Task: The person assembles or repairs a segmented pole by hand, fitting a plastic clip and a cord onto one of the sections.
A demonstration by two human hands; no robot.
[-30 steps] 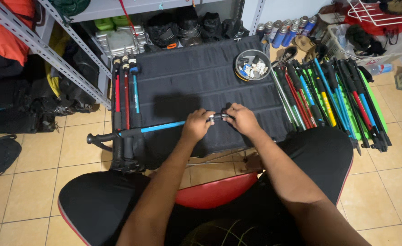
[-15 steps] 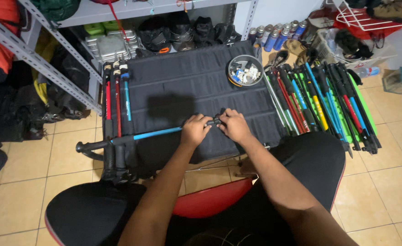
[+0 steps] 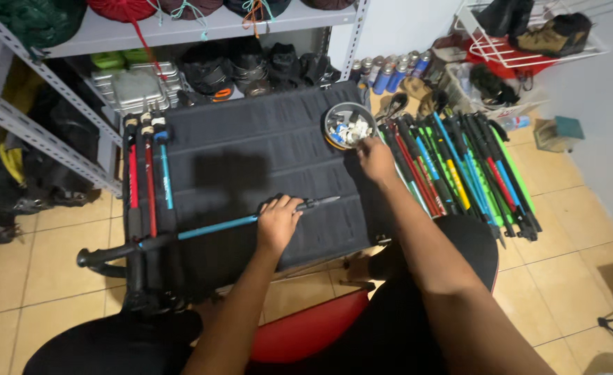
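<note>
Three upright poles [image 3: 146, 173] lie at 9 o'clock on dark mat [image 3: 251, 139]. Left hand [image 3: 278, 222] grips blue pole [image 3: 209, 228] near tip, mat centre. Right hand [image 3: 376, 158] at 2 o'clock, fingers pinching at round bowl [image 3: 348, 126] rim; what they hold, cannot tell. Colourful pole bundle [image 3: 459, 173] at 3 o'clock.

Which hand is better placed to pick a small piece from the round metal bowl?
Probably the right hand: it hovers at the round metal bowl, while the left hand grips the blue trekking pole.
</note>
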